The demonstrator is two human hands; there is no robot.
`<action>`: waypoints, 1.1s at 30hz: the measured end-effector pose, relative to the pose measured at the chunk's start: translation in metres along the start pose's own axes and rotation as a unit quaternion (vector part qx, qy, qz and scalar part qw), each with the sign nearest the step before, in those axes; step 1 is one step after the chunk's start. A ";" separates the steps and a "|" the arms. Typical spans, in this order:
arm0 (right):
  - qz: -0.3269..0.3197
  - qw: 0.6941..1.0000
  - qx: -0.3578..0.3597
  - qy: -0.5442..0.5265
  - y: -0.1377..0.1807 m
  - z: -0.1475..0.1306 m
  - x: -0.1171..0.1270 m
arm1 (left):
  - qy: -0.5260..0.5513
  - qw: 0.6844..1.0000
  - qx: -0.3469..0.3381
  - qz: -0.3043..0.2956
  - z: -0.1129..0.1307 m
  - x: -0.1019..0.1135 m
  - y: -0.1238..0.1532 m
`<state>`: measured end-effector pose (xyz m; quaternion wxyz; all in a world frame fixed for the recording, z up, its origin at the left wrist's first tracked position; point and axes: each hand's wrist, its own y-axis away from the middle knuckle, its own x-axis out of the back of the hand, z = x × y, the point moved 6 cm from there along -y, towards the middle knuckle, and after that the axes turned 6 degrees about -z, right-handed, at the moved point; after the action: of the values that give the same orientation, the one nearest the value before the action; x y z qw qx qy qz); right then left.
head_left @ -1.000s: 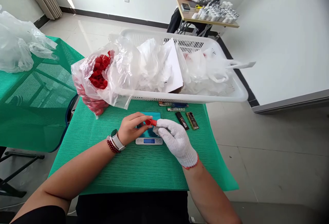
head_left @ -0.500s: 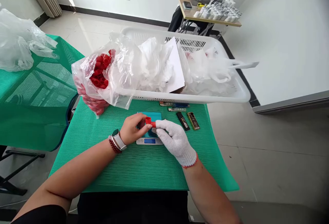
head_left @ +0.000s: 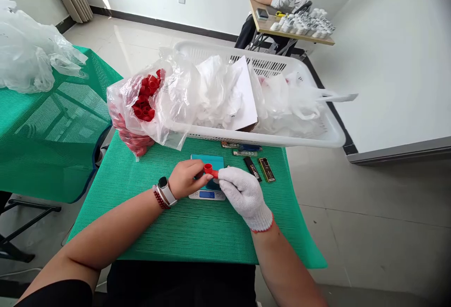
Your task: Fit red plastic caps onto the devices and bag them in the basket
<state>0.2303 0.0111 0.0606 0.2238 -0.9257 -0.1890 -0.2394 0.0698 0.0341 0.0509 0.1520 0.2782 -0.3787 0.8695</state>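
Note:
A small red cap [head_left: 209,170] is pinched between both hands just above a digital scale [head_left: 207,194] with a teal top and a lit blue display. My bare left hand [head_left: 188,178], with a watch and a bead bracelet at the wrist, closes its fingers on the cap from the left. From the right, my right hand [head_left: 243,193] in a white knit glove grips the same cap with its fingertips. A clear plastic bag of several red caps [head_left: 139,109] leans on the table's far left corner.
A white plastic basket [head_left: 310,140] full of crumpled clear bags and a white sheet spans the back of the green mesh table [head_left: 183,232]. Small dark and gold flat pieces [head_left: 262,168] lie right of the scale. Another person sits at a far table [head_left: 292,27] with white items.
Both hands have turned the red cap so its open end faces more upward. The camera view has shifted slightly; the hands stay above the scale.

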 end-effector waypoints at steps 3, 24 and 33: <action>0.015 1.000 0.016 0.021 0.002 -0.003 0.004 | -0.003 1.000 -0.004 -0.005 0.001 -0.003 0.000; 0.004 1.000 0.007 0.023 -0.003 -0.004 0.004 | 0.003 1.000 0.013 0.002 0.001 -0.002 -0.005; -0.008 1.000 -0.016 0.005 -0.003 0.002 0.000 | 0.018 0.999 0.026 -0.006 -0.003 -0.001 -0.004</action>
<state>0.2294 0.0143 0.0603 0.2079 -0.9264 -0.1918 -0.2484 0.0712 0.0383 0.0511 0.1570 0.2691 -0.3519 0.8827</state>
